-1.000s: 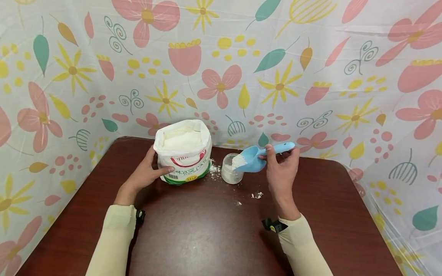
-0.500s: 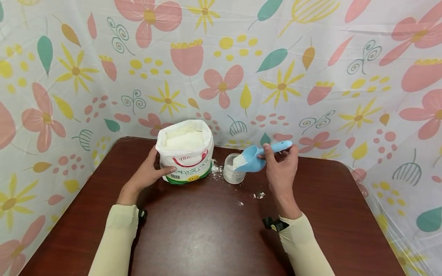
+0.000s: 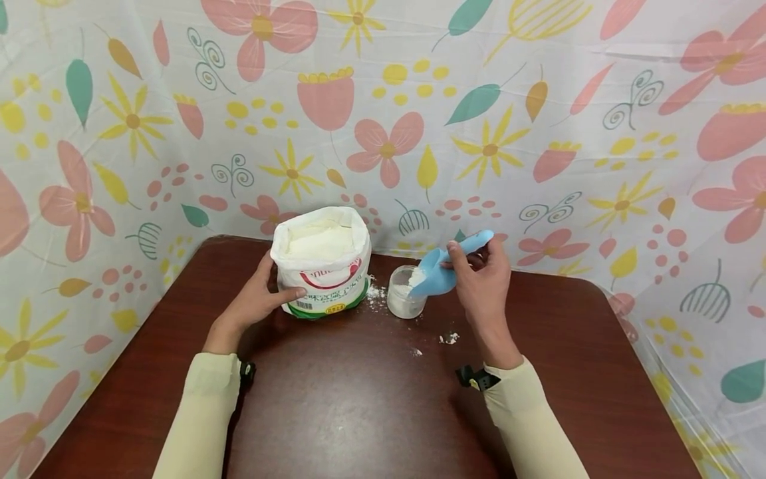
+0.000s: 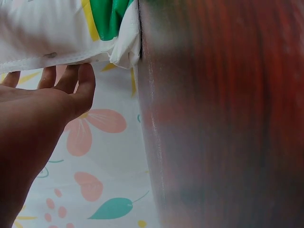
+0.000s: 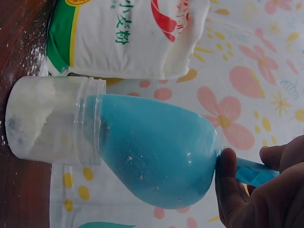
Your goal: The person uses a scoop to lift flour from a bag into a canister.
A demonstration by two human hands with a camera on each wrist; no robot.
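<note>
My right hand (image 3: 486, 286) grips the handle of a light blue scoop (image 5: 159, 147), which is tilted down with white flour in it. The scoop's lip reaches into the mouth of a clear plastic jar (image 5: 61, 121), which holds some flour. An opened white flour bag (image 3: 323, 279) with a green base and red logo stands upright to the left, nearly full. At its left side my left hand (image 3: 254, 299) holds it, thumb across the front. In the left wrist view, bent fingers (image 4: 85, 85) rest along the bag's edge.
Spilled flour (image 3: 375, 296) lies between bag and jar, with small clumps (image 3: 449, 338) nearer the front right. The dark brown table (image 3: 347, 406) ends close behind the bag and jar, where a flower-printed curtain (image 3: 383, 86) hangs.
The right hand has raised the scoop's handle and shifted slightly left, so the scoop tips more steeply into the jar and less flour shows in it. The left hand stays on the bag.
</note>
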